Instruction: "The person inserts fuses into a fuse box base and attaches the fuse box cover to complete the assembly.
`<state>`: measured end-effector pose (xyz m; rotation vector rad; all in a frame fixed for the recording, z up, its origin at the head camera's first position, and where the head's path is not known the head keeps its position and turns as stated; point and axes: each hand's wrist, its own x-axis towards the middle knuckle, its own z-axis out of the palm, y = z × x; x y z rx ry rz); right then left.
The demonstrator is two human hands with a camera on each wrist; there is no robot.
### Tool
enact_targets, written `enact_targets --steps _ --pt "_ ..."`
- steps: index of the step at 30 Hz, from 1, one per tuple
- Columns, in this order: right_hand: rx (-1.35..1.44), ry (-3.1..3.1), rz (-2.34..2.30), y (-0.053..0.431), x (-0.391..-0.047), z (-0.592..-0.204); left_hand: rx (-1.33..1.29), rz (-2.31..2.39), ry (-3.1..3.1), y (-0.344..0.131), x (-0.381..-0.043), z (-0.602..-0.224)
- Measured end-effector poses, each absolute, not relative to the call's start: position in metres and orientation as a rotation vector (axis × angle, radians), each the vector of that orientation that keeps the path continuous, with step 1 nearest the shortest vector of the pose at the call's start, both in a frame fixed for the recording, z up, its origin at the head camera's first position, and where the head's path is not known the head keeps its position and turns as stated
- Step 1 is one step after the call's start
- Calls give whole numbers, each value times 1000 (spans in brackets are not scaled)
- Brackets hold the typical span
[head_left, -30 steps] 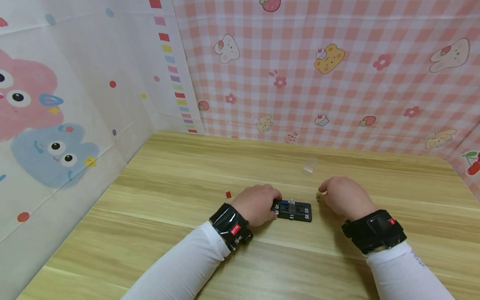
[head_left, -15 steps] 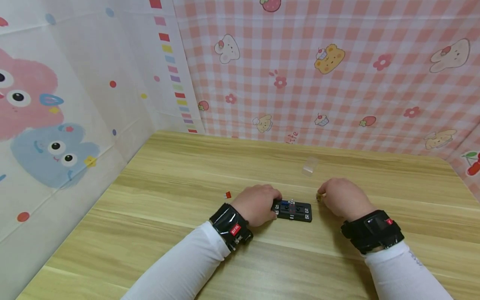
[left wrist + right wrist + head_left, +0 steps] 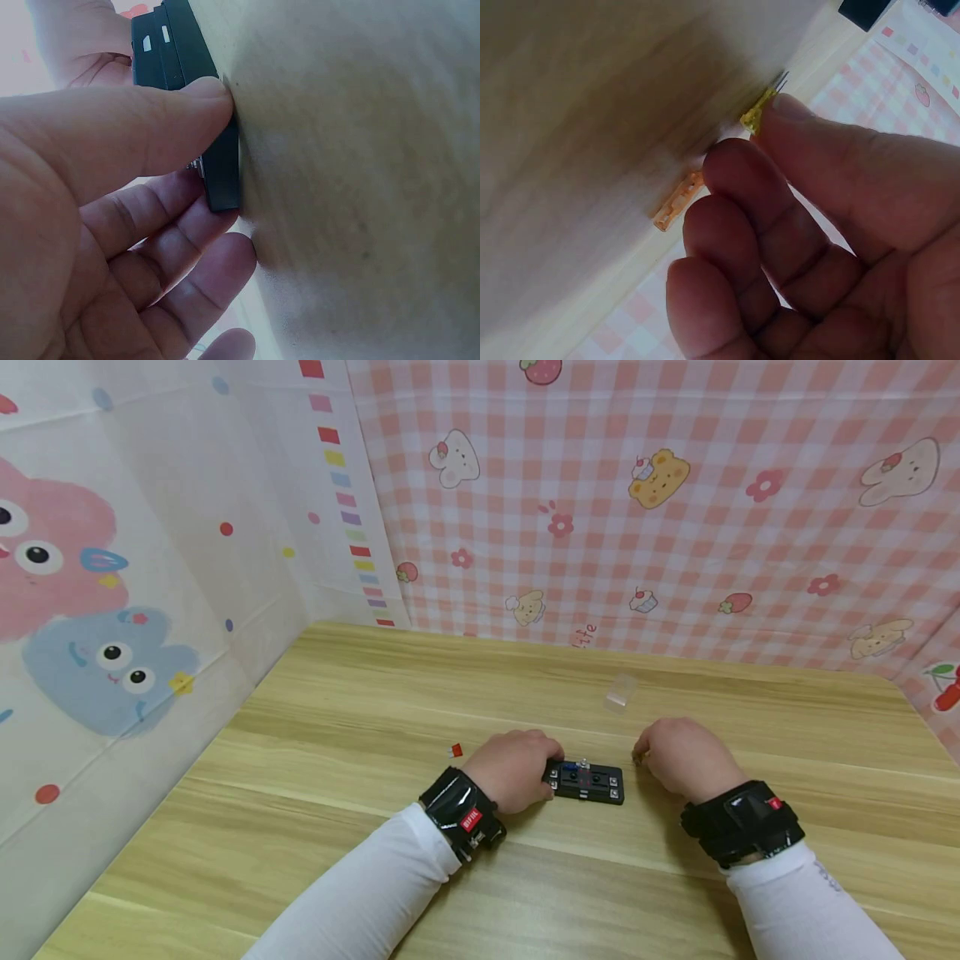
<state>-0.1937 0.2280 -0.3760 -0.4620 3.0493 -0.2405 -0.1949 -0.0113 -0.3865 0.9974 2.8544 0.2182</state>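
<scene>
A black fuse block (image 3: 592, 782) with metal screw terminals and a blue piece near its middle lies flat on the table. My left hand (image 3: 513, 768) holds its left end, the thumb on the near long side and fingers at the far side, as the left wrist view shows. To the right of the block, my right hand (image 3: 690, 758) pinches a small yellow blade fuse (image 3: 757, 112) at the thumb tip, its metal prongs (image 3: 781, 80) sticking out past the thumb. In the head view the fingers mostly cover this fuse. A translucent orange piece (image 3: 679, 201) appears beyond the right fingertips.
On the wood-grain table (image 3: 360, 693), a red blade fuse (image 3: 456, 750) lies left of the left hand. A clear plastic cover (image 3: 621, 692) lies behind the block. Patterned cloth (image 3: 570, 560) hangs at the back and left.
My right fingers have closed in on the yellow fuse, which the head view now shows less of, and the right wrist has shifted slightly left. The left hand and block stay still.
</scene>
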Motion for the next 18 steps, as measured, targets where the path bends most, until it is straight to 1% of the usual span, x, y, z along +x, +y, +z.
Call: enact_targets --steps 18 --pt "-505 3073 -257 228 -191 -378 985 200 2858 -11 -196 -389"
